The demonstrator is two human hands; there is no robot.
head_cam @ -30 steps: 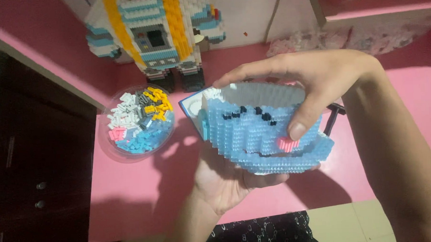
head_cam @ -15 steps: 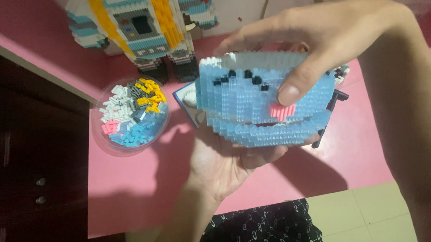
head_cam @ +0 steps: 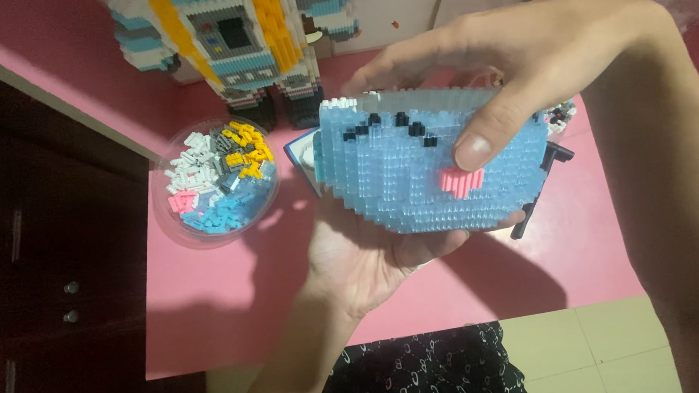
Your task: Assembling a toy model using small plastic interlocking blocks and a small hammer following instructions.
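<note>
Palm of your left hand [head_cam: 367, 254] cups the light-blue micro-brick model [head_cam: 430, 166] from below above the pink table [head_cam: 229, 301], while your right hand [head_cam: 530, 51] pinches its top, thumb on its face.

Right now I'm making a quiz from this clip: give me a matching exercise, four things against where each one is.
Things:
1. light blue brick model
2. left hand
3. right hand
4. clear bowl of loose bricks

Places:
A. on the pink table, left of the hands
B. under the model, palm up
C. held between both hands
D. over the model's top, thumb on its front

Pairs: 1-C, 2-B, 3-D, 4-A
</note>
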